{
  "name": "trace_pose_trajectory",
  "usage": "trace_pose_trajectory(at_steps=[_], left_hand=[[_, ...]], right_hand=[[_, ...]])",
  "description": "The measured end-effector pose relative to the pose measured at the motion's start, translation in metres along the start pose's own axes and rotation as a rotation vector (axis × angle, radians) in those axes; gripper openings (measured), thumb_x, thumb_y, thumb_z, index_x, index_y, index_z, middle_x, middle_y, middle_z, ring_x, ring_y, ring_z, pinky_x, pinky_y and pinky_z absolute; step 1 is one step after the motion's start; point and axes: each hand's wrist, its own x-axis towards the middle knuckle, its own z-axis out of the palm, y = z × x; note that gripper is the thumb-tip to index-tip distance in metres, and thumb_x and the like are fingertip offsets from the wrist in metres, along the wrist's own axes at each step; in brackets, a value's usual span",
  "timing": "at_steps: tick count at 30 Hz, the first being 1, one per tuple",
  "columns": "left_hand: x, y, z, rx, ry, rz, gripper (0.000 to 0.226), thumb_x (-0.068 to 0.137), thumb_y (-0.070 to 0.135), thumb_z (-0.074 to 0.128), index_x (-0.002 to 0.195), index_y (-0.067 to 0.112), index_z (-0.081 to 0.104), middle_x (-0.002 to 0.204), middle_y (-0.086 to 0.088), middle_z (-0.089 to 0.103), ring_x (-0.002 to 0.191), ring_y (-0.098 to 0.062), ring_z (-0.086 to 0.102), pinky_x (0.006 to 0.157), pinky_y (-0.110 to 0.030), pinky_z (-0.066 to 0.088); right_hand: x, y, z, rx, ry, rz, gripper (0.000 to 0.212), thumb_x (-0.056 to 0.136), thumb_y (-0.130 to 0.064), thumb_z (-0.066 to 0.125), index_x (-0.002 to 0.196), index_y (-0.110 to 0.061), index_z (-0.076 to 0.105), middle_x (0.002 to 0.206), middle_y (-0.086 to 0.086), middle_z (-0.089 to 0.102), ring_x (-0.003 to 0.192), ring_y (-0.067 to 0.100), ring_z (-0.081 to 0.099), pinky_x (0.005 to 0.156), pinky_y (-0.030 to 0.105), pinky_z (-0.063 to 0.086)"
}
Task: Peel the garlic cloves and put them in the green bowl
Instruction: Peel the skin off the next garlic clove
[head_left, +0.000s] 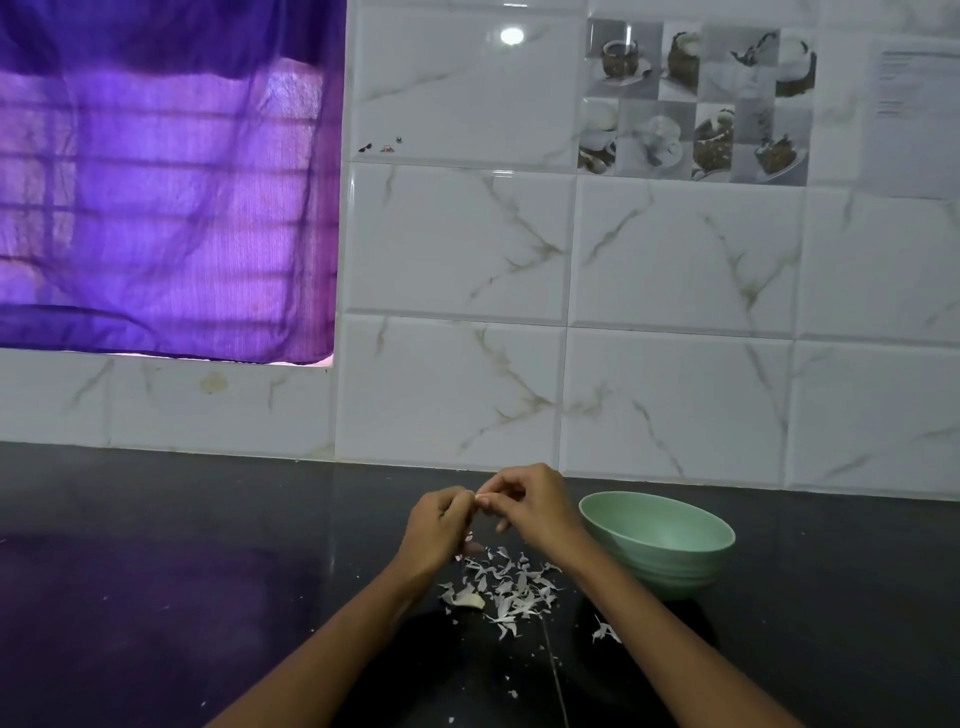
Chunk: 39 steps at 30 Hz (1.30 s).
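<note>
Left hand and right hand met above the dark surface, fingertips pinching a small garlic clove between them. Peel scraps lay below; green bowl just right.

Dim, soft picture; violet daylight filters through the curtain, a lamp glares on a wall tile, the dark worktop reflects purple.
</note>
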Motion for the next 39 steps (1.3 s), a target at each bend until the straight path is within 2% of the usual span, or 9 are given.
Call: trace_pose_trajectory(at_steps=[5, 10, 18, 24, 29, 32, 35, 37, 39], left_hand=[[0.002, 0.011, 0.002, -0.517, -0.084, -0.339, 0.038, 0.096, 0.016, 0.04, 0.058, 0.013, 0.04, 0.045, 0.004, 0.031, 0.045, -0.007, 0.037, 0.056, -0.022, 0.054], [0.002, 0.019, 0.002, -0.821, -0.154, -0.4, 0.04, 0.097, 0.02, 0.04, 0.057, 0.016, 0.037, 0.041, 0.005, 0.034, 0.039, -0.005, 0.041, 0.053, -0.02, 0.055], [0.004, 0.018, -0.004, -0.681, -0.002, -0.381, 0.035, 0.093, 0.015, 0.046, 0.058, 0.015, 0.042, 0.045, 0.004, 0.039, 0.043, -0.008, 0.041, 0.055, -0.024, 0.054], [-0.004, 0.012, -0.005, -0.401, 0.028, -0.196, 0.012, 0.09, 0.015, 0.058, 0.082, 0.01, 0.066, 0.071, -0.001, 0.07, 0.055, -0.008, 0.054, 0.051, -0.022, 0.054], [-0.003, 0.011, -0.006, -0.302, 0.048, -0.054, 0.018, 0.091, 0.017, 0.057, 0.083, 0.008, 0.07, 0.069, -0.001, 0.071, 0.056, -0.004, 0.059, 0.049, -0.019, 0.052], [-0.003, 0.01, -0.005, -0.223, 0.055, -0.018, 0.015, 0.085, 0.016, 0.064, 0.075, 0.007, 0.07, 0.064, 0.0, 0.07, 0.055, -0.005, 0.059, 0.048, -0.016, 0.049], [-0.003, 0.009, -0.006, -0.23, 0.09, -0.015, 0.006, 0.083, 0.009, 0.068, 0.077, 0.008, 0.07, 0.056, 0.002, 0.067, 0.049, -0.003, 0.058, 0.043, -0.014, 0.044], [-0.002, 0.008, -0.008, -0.219, 0.117, 0.012, 0.005, 0.08, 0.007, 0.07, 0.084, 0.01, 0.07, 0.061, 0.001, 0.069, 0.054, -0.005, 0.061, 0.046, -0.016, 0.047], [0.0, 0.003, -0.01, -0.091, 0.15, 0.099, 0.01, 0.079, 0.01, 0.072, 0.084, 0.019, 0.073, 0.066, 0.001, 0.072, 0.06, -0.009, 0.065, 0.05, -0.02, 0.052]], right_hand=[[0.0, -0.003, -0.001, 0.168, 0.067, -0.027, 0.002, 0.079, -0.001, 0.07, 0.08, -0.001, 0.072, 0.066, -0.001, 0.067, 0.049, 0.002, 0.058, 0.056, 0.015, 0.048], [-0.001, -0.006, -0.005, 0.471, 0.089, 0.003, 0.012, 0.074, 0.006, 0.07, 0.077, -0.005, 0.069, 0.071, 0.005, 0.07, 0.069, 0.012, 0.068, 0.068, 0.022, 0.054], [-0.001, -0.008, -0.007, 0.507, 0.054, 0.028, 0.019, 0.072, 0.011, 0.07, 0.077, -0.007, 0.069, 0.07, 0.003, 0.069, 0.068, 0.011, 0.066, 0.065, 0.02, 0.054], [-0.002, -0.005, -0.01, 0.5, 0.056, 0.039, 0.016, 0.072, 0.009, 0.071, 0.082, -0.004, 0.07, 0.079, 0.01, 0.07, 0.076, 0.017, 0.068, 0.071, 0.025, 0.056], [0.0, -0.004, -0.01, 0.468, 0.068, 0.06, 0.018, 0.072, 0.01, 0.071, 0.082, -0.004, 0.07, 0.079, 0.01, 0.07, 0.072, 0.016, 0.066, 0.069, 0.024, 0.055], [0.0, -0.002, -0.009, 0.428, 0.061, 0.059, 0.019, 0.072, 0.011, 0.071, 0.081, -0.006, 0.071, 0.076, 0.006, 0.07, 0.07, 0.015, 0.066, 0.067, 0.023, 0.054], [0.001, 0.0, -0.008, 0.439, 0.064, 0.078, 0.019, 0.072, 0.011, 0.072, 0.079, -0.007, 0.071, 0.077, 0.006, 0.071, 0.073, 0.016, 0.067, 0.067, 0.025, 0.055], [0.0, -0.001, -0.008, 0.456, 0.059, 0.084, 0.017, 0.072, 0.011, 0.072, 0.08, -0.004, 0.07, 0.078, 0.008, 0.071, 0.073, 0.014, 0.067, 0.064, 0.023, 0.054], [-0.001, -0.002, -0.008, 0.454, 0.051, 0.09, 0.016, 0.072, 0.011, 0.071, 0.08, -0.003, 0.07, 0.078, 0.008, 0.07, 0.071, 0.013, 0.067, 0.062, 0.021, 0.054]])
